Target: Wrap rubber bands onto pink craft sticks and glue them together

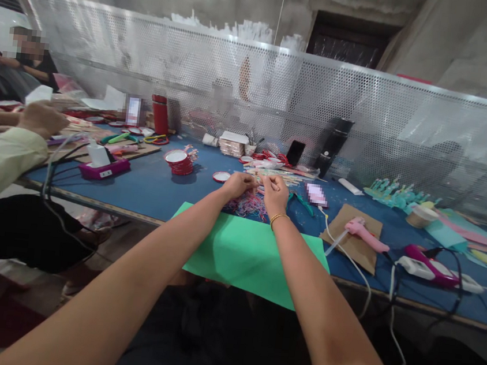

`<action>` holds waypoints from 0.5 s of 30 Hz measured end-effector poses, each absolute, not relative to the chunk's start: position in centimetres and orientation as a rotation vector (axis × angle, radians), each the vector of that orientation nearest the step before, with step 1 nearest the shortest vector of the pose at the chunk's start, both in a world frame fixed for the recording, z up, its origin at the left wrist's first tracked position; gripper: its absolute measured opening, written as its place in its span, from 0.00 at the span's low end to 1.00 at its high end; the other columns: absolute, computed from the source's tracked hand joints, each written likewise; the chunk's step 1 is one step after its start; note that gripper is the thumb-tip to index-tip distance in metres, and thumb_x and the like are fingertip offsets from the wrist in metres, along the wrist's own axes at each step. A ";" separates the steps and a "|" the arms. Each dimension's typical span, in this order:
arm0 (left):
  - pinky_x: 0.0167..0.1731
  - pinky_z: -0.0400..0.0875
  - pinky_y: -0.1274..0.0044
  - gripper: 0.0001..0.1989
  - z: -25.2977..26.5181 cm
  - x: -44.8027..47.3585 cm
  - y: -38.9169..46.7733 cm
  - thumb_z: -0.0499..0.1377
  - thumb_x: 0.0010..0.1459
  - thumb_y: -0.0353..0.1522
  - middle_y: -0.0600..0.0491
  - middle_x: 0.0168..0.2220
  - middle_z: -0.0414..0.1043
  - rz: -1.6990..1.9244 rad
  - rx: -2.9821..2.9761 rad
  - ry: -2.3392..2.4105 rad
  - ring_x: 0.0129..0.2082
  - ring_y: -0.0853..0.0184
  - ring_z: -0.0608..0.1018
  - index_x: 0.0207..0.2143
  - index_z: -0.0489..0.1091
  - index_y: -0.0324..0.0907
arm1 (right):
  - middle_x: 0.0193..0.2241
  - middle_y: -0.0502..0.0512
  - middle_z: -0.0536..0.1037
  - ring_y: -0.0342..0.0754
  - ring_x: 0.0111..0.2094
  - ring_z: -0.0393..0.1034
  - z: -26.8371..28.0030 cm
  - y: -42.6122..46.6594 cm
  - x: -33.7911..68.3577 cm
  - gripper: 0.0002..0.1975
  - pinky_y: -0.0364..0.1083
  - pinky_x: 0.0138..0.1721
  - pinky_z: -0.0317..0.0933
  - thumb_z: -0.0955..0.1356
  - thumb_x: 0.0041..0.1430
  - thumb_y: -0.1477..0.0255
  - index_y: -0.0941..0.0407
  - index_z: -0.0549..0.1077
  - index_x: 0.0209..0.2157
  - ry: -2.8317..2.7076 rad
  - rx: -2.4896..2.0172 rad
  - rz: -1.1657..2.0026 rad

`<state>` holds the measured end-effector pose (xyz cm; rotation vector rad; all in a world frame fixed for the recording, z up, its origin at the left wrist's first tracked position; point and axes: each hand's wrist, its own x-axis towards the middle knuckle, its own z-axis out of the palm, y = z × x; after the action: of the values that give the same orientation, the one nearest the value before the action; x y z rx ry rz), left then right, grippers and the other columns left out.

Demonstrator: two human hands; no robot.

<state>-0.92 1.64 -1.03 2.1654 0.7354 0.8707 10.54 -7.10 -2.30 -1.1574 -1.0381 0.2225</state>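
Both hands meet over the blue table, fingertips close together. My left hand [240, 185] is closed in a pinch, and so is my right hand [275, 193], which has a gold bracelet [278, 220] at the wrist. Whatever lies between the fingers is too small to make out. Just below them is a tangled heap of thin pink, purple and blue strands [247, 206]. A green sheet [247, 255] hangs over the table's near edge under my forearms. Pale thin sticks [272, 176] lie behind the hands, and teal-handled pliers [303, 203] rest to the right.
Left stand a stack of red-rimmed discs [179, 163] and a purple power strip [104, 168]. A pink glue gun [366, 235] lies on cardboard [349, 257] at right, its cables trailing. A black bottle [334, 148] leans near the mesh panel [220, 75]. A co-worker's hand [43, 119] is far left.
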 end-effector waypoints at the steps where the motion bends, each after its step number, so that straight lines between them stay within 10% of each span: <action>1: 0.21 0.54 0.79 0.22 -1.0 -0.9 1.6 0.60 0.48 0.47 0.56 0.17 0.65 0.869 2.164 0.733 0.19 0.74 0.61 0.18 0.71 0.36 | 0.26 0.49 0.77 0.45 0.30 0.73 -2.3 -7.1 10.5 0.15 0.42 0.31 0.68 0.64 0.53 0.57 0.54 0.70 0.27 -1.047 -1.156 0.222; 15: 0.24 0.57 0.79 0.21 -1.5 -0.9 2.3 0.59 0.48 0.47 0.56 0.18 0.65 0.892 2.195 0.684 0.21 0.73 0.63 0.18 0.72 0.36 | 0.22 0.47 0.75 0.43 0.26 0.71 -2.1 -7.2 10.4 0.14 0.41 0.28 0.67 0.65 0.53 0.58 0.54 0.70 0.26 -1.038 -1.178 0.231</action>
<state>-0.89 2.28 -1.50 2.1945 0.6838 0.8920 10.44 -7.25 -2.07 -1.1785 -1.0377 0.2312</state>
